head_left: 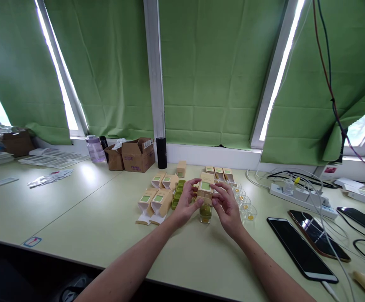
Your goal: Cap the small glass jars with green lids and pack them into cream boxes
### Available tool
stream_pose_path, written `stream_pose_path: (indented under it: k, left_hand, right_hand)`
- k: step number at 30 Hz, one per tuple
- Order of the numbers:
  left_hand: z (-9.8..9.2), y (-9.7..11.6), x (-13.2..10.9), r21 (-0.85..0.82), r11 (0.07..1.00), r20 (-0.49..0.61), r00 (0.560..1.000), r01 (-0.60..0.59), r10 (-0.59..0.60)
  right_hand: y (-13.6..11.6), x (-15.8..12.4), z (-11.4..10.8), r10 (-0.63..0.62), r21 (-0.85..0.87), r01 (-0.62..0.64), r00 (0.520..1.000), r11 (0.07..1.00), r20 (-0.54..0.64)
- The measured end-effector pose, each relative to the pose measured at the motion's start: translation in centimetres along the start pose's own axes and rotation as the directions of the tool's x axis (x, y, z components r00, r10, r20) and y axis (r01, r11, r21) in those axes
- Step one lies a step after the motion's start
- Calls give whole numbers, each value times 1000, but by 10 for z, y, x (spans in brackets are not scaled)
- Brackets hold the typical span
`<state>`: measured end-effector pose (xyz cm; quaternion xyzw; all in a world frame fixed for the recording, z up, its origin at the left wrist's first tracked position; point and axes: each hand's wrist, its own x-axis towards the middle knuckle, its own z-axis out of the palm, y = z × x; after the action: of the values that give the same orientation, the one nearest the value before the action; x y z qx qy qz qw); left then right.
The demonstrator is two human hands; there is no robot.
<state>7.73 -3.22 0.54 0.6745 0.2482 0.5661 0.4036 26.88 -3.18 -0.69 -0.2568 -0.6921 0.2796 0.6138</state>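
A small tan cardboard box (205,186) with a green label is held up in front of me. From its left side the fingers and thumb of my left hand (187,203) close on it. My right hand (228,209) grips the box's right side with curved fingers. Just below the box stands a small jar (205,213) with a green top and a clear base. Left of my hands lie several similar boxes, among them a box with its flaps open (161,203). Green cups (176,199) sit partly hidden behind my left hand, and clear cups (250,213) with yellow centres line up at right.
Farther back stand a brown carton (138,155), a black cylinder (161,153) and a purple bottle (95,149). Two phones (301,249) and a power strip (301,199) with tangled cables lie at right. Printed sheets (53,158) and plastic packets (50,178) are at left.
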Motion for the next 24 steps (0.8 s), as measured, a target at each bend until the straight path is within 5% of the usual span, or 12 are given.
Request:
stream_pose_path:
  k: [24]
  left_hand:
    - [1,-3,1,-77,996,-89,994,50,-56]
  right_hand:
    - [-4,-2,2,-30,-52,32,999,998,40]
